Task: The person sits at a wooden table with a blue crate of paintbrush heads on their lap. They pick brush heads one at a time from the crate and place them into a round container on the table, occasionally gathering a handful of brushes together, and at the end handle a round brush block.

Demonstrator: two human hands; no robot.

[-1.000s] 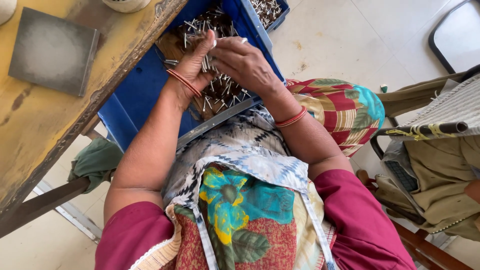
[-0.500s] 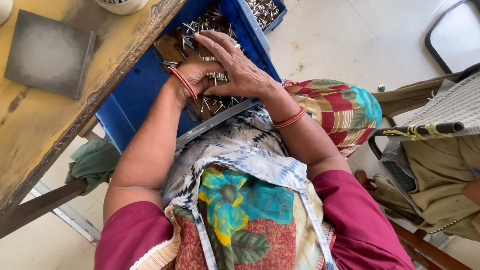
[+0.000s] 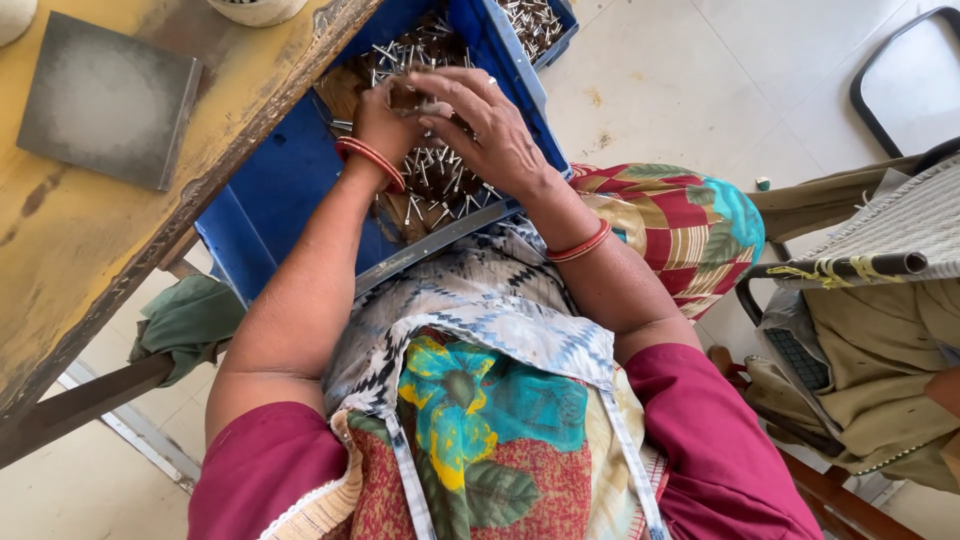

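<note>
both hands (image 3: 455, 120) deeper over blue crate (image 3: 270, 200)

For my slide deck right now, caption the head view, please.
Both hands, left hand and right hand, sort metal pins in a blue crate.

Lighting: bright, even daylight, source probably off to the right, where the floor tiles (image 3: 690, 90) wash pale. Shadows: soft, deepest inside the blue crate (image 3: 270, 200) under the table edge (image 3: 250, 110). Glare: small glints on the metal pins (image 3: 440, 170). Focus: sharp mid-frame; slight softness and wide-angle stretch toward the corners.
</note>
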